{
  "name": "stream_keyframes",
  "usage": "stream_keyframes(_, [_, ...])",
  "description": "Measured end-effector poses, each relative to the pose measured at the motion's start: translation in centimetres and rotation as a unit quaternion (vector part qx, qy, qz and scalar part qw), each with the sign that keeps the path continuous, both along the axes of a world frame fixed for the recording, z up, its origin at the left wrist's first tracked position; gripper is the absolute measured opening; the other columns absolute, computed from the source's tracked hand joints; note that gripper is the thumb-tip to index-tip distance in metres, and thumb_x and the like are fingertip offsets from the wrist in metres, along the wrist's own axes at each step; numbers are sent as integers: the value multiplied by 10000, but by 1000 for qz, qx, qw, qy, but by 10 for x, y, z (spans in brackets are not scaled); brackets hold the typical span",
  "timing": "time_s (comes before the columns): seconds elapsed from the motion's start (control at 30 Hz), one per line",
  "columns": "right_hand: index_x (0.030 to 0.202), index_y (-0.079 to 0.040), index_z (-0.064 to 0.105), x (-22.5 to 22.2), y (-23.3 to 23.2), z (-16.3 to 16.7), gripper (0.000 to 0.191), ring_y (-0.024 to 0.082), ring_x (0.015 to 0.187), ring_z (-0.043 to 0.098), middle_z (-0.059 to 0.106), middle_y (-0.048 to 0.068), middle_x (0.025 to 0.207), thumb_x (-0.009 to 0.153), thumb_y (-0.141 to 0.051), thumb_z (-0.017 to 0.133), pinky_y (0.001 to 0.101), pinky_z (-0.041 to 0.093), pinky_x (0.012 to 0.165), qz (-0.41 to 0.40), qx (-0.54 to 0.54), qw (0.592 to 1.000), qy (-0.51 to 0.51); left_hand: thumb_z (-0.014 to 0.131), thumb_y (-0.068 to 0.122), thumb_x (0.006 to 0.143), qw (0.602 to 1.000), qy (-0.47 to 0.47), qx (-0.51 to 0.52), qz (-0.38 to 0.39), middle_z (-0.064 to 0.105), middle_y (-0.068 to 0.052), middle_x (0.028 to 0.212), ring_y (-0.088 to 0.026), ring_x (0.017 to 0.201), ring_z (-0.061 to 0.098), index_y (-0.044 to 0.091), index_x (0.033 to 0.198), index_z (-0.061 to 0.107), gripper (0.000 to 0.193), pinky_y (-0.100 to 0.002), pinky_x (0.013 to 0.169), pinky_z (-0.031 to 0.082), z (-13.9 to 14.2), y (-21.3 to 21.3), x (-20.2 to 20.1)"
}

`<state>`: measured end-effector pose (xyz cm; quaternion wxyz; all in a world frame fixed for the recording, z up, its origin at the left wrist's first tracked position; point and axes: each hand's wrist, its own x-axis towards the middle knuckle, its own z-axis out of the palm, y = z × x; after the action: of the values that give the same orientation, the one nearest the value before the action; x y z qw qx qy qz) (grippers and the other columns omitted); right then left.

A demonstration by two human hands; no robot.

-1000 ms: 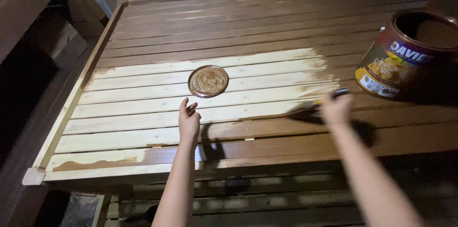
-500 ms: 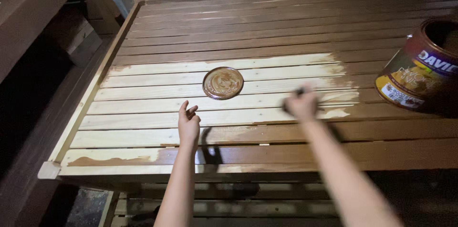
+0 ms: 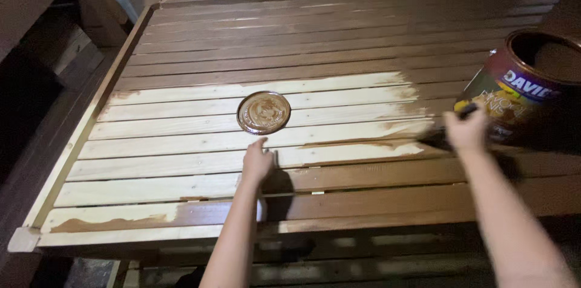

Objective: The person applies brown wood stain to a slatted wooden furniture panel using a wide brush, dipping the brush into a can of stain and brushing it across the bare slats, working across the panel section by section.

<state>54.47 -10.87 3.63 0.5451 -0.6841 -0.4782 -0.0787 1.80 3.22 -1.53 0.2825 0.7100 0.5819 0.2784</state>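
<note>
— Brush clenched in right hand, beside the open can; left hand flat, released, on the slatted surface.
— Risk: elbowing the can over, smearing wet stain.

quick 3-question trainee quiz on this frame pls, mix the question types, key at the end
1. True or false: the round lid lies on a bare, unstained part of the slatted panel.
2. Which hand holds the brush? A) left B) right
3. Fill in: the left hand rests flat on the ____.

Key:
1. True.
2. B: the right hand grips it, beside the open can.
3. Panel.
</note>
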Motion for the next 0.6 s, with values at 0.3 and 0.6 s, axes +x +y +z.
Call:
stream_keyframes(0.3, [969, -58, 575, -191, 66, -15, 235, 291, 657, 656, 649, 130, 755, 837, -186, 722, 446, 548, 599, 19, -150, 973, -176, 562, 151, 895, 985, 160, -8, -69, 490, -149, 1523, -446, 1450, 366, 84, 1273, 633, 391, -517, 1162, 369, -19, -4, 34])
stream_keyframes(0.6, [785, -125, 563, -208, 79, -25, 183, 173, 591, 625, 607, 24, 660, 916, -170, 682, 356, 531, 537, 91, -110, 962, 233, 578, 143, 925, 987, 101, 89, -83, 486, -171, 1514, -426, 1433, 365, 70, 1302, 629, 388, -524, 1150, 330, -39, 5, 41])
